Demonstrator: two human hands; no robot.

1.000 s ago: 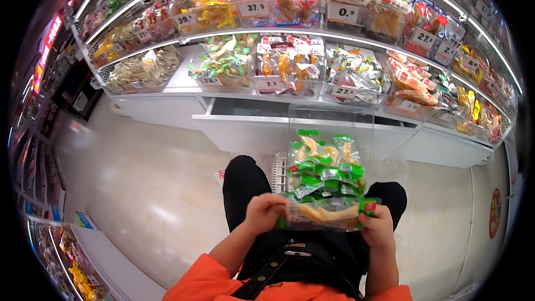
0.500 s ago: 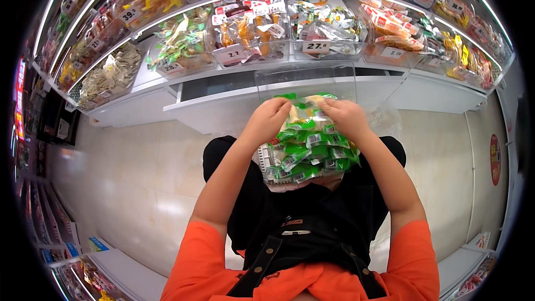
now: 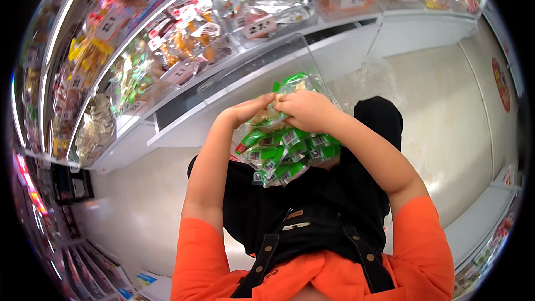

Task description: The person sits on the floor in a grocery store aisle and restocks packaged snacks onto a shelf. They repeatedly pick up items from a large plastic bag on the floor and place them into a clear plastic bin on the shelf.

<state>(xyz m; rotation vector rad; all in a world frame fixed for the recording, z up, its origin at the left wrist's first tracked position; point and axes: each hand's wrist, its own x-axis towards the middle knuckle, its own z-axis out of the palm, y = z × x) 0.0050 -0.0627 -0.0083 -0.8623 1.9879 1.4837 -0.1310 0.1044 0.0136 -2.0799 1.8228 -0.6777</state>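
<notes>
Small clear packets with green ends (image 3: 284, 150) lie heaped over my lap, several showing barcodes. Their contents look pale and yellowish. Over the far part of this heap my left hand (image 3: 248, 110) and my right hand (image 3: 306, 110) meet, fingertips close together. The right hand's fingers are curled in on a packet. My left hand's fingers reach toward the right hand, pressed together on the packet between them; its thumb is mostly hidden. Around and behind the heap stands a clear plastic bin (image 3: 257, 58), its far side by the white shelf front.
Stocked shelves of bagged snacks (image 3: 192, 36) curve across the front and left. Below them is an open white drawer (image 3: 181, 108). Crumpled clear plastic (image 3: 372, 81) lies on the tiled floor (image 3: 446, 122) to the right. Another low shelf (image 3: 485, 217) stands at the right rear.
The view has swung round to the right, so the shelves now slant. My hands, earlier apart and pinching at the packets, have come together, the right one crossing toward the left.
</notes>
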